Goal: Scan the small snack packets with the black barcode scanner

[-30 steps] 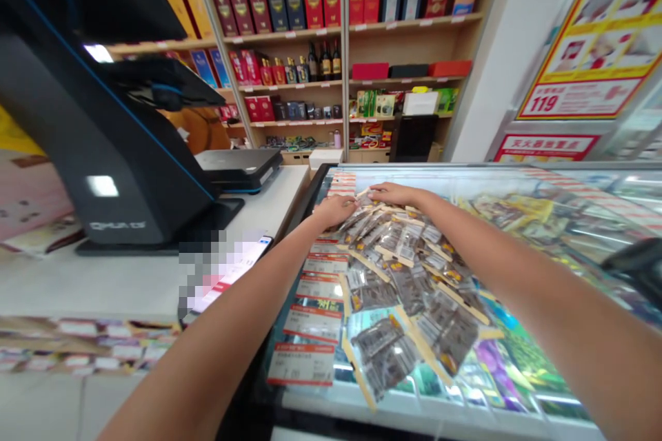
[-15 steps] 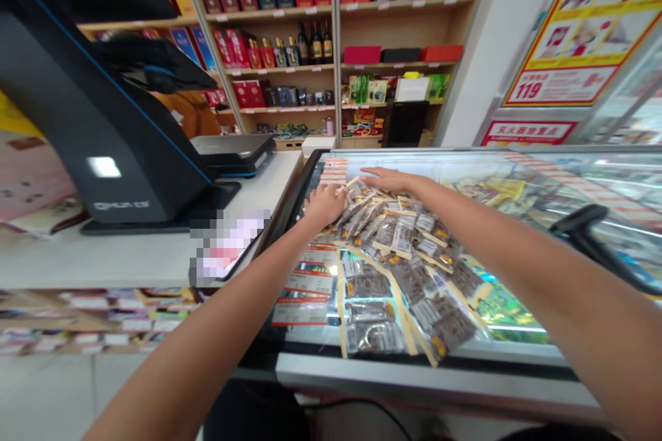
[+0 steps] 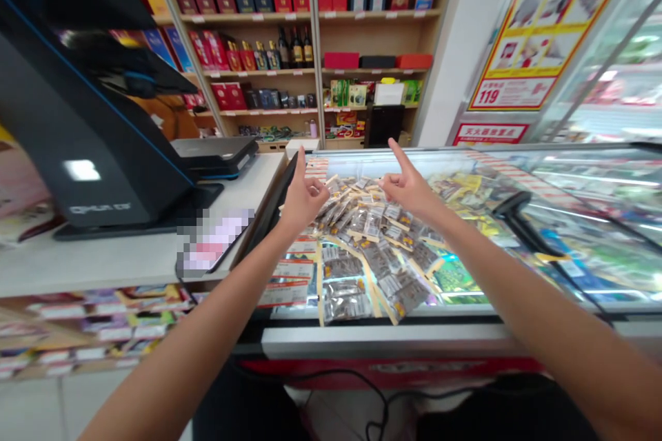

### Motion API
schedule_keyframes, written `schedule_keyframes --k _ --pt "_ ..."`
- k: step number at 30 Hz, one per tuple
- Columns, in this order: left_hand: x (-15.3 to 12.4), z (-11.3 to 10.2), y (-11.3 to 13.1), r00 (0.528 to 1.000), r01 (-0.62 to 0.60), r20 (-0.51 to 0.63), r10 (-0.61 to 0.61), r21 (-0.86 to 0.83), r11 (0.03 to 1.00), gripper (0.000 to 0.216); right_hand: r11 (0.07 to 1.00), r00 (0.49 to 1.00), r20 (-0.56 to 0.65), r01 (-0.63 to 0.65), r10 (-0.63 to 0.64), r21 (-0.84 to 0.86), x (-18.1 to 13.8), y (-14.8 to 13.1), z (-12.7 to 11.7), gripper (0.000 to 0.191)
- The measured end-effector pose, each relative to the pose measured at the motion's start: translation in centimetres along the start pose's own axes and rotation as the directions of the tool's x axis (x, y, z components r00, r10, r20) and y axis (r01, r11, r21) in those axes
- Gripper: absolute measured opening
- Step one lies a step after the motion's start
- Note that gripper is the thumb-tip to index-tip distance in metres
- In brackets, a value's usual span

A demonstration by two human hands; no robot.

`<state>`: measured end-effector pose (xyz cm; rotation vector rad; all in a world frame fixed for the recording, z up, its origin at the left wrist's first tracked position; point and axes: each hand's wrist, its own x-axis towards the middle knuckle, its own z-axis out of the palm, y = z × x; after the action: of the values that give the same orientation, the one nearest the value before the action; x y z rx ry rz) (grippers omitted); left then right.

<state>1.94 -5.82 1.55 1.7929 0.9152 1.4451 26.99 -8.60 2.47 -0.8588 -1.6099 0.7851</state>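
Observation:
My left hand point(image 3: 303, 196) and my right hand point(image 3: 408, 186) are both raised just above the far end of a pile of small clear snack packets point(image 3: 362, 255). On each hand the index finger points up and the other fingers are curled in. Neither hand holds anything. The packets lie spread over the glass lid of a chest freezer point(image 3: 579, 234), with my forearms stretched out on either side of the pile.
A black checkout terminal point(image 3: 77, 131) stands on the white counter point(image 3: 103, 262) at left, with a phone point(image 3: 212, 244) by the counter's edge. A black scanner handle point(image 3: 517, 210) lies on the freezer at right. Price labels point(image 3: 289, 275) line the lid's left side. Shelves of boxes and bottles point(image 3: 289, 14) stand behind.
Both hands have lifted off the far end of the packet pile, curling shut with index fingers raised. The camera has pulled back and the freezer's front edge now shows.

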Motion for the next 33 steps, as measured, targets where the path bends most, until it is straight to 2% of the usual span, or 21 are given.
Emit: schedule_keyframes --k 3,9,12,14,20,24,27,28,29,30,31,33 --pt "-0.1 1.2 2.9 0.997 -0.063 0.039 0.067 -0.102 0.993 0.093 0.996 0.998 -0.048 0.041 -0.037 0.078 -1.9 -2.5 0.6 0.081" --pt "-1.8 2.1 8.0 0.971 -0.175 0.127 0.200 -0.187 0.967 0.100 0.986 0.982 -0.116 0.154 -0.146 0.064 -4.4 -6.0 0.3 0.084" --pt "-2.7 2.1 9.5 0.959 -0.216 0.142 0.246 -0.201 0.956 0.102 0.979 0.971 -0.150 0.197 -0.187 0.052 -5.4 -7.1 0.1 0.086" --pt "-2.9 2.2 9.5 0.957 -0.211 0.156 0.245 -0.206 0.956 0.102 0.976 0.968 -0.163 0.206 -0.192 0.072 -5.7 -7.3 0.2 0.091" --pt "-3.6 2.3 5.5 0.980 -0.005 0.196 0.045 -0.201 0.980 0.106 0.982 0.996 -0.087 0.044 -0.028 0.185 -5.5 -3.6 1.3 0.091" --pt "-4.2 2.5 4.4 0.976 0.016 0.216 0.033 -0.220 0.975 0.099 0.987 0.998 -0.066 0.004 0.007 0.164 -5.7 -2.0 2.1 0.081" --pt "-4.1 2.5 5.4 0.980 0.017 0.195 0.031 -0.239 0.971 0.073 0.971 0.996 -0.094 0.008 0.014 0.239 -5.6 -2.7 2.0 0.055" --pt "-4.1 2.4 6.1 0.983 0.030 0.183 0.020 -0.269 0.963 0.056 0.952 0.997 -0.070 -0.009 0.032 0.305 -5.6 -3.2 1.7 0.042" --pt "-4.1 2.2 6.8 0.982 0.059 0.187 0.002 -0.319 0.946 0.040 0.920 0.999 -0.015 -0.042 0.051 0.391 -5.7 -3.8 1.2 0.039" --pt "-4.1 1.9 7.7 0.977 0.107 0.211 -0.025 -0.386 0.916 0.039 0.871 0.996 0.065 -0.086 0.062 0.484 -5.7 -4.3 0.6 0.049" --pt "-4.2 1.5 8.5 0.965 0.175 0.257 -0.058 -0.462 0.870 0.056 0.809 0.986 0.156 -0.136 0.055 0.572 -5.9 -4.9 -0.2 0.060" --pt "-4.5 0.6 10.1 0.904 0.353 0.411 -0.118 -0.560 0.750 0.081 0.684 0.956 0.291 -0.202 -0.017 0.701 -6.4 -5.9 -1.9 0.072"
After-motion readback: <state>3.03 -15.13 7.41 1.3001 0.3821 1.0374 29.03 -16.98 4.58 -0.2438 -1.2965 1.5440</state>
